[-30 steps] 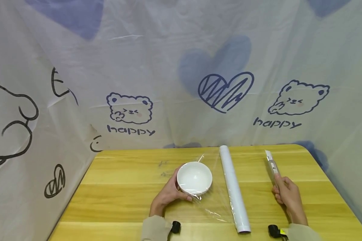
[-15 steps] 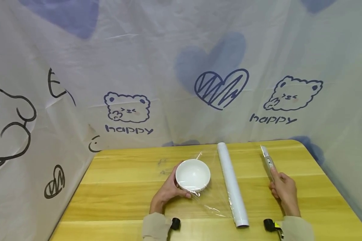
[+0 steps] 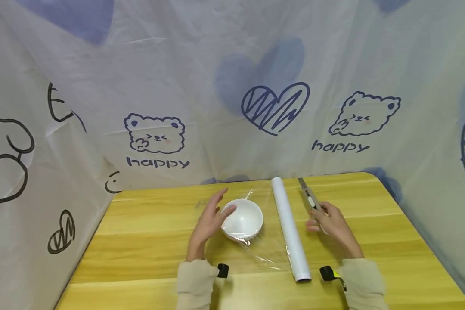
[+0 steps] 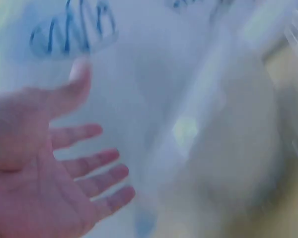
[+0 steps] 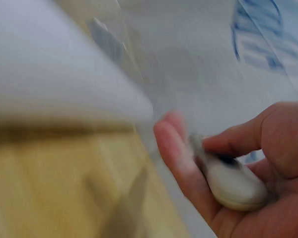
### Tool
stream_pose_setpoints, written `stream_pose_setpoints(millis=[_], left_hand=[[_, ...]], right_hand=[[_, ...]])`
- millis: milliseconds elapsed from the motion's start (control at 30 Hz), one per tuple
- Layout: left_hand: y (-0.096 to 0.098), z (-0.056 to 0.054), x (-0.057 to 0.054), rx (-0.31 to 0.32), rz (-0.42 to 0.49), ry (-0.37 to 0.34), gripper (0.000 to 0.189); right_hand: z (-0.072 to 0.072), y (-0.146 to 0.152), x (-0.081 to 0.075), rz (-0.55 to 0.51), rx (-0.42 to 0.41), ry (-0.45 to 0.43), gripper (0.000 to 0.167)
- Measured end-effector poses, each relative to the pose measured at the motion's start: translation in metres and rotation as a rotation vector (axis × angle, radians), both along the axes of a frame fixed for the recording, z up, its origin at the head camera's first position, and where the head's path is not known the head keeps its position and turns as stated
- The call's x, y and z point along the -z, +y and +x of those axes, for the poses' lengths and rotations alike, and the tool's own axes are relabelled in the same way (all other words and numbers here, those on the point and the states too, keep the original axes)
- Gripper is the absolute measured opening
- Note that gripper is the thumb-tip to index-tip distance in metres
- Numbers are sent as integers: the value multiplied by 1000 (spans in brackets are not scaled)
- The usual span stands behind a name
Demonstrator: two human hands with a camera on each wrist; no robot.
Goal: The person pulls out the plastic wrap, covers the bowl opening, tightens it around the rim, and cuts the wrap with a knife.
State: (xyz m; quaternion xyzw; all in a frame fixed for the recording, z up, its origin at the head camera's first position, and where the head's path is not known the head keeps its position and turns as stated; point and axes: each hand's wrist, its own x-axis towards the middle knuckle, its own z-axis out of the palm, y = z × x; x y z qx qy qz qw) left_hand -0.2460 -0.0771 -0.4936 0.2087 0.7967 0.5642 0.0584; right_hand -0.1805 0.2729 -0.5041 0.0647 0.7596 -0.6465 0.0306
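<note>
A white bowl stands on the table left of a white roll of cling film. Clear film stretches from the roll to the bowl, with glints at the bowl's near rim. Beside the bowl's left side, my left hand is raised with its fingers spread, holding nothing; the left wrist view shows its bare palm. My right hand grips a grey utility knife just right of the roll, blade pointing away from me. In the right wrist view the knife's handle lies within the curled fingers.
The wooden table ends at the back against a pale hanging cloth printed with hearts and bears. More cloth hangs along both sides. The roll lies lengthwise between my two hands.
My left hand has let go of the bowl and lifted, fingers spreading. The right hand has carried the knife left, closer to the roll. The head view has shifted slightly.
</note>
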Motion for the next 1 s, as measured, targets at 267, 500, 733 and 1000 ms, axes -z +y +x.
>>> stream_pose_setpoints(millis=[267, 500, 733, 1000], left_hand=[[95, -54, -36, 144, -282, 42, 47], [135, -84, -13, -23, -381, -90, 37], [145, -106, 7, -70, -502, -120, 50], [141, -120, 14, -95, -281, -243, 33]], right_hand=[[-54, -48, -12, 124, -54, 11, 56], [-70, -61, 4, 208, -45, 27, 54], [-66, -60, 6, 186, -23, 24, 55], [-71, -61, 1, 302, -14, 53, 57]])
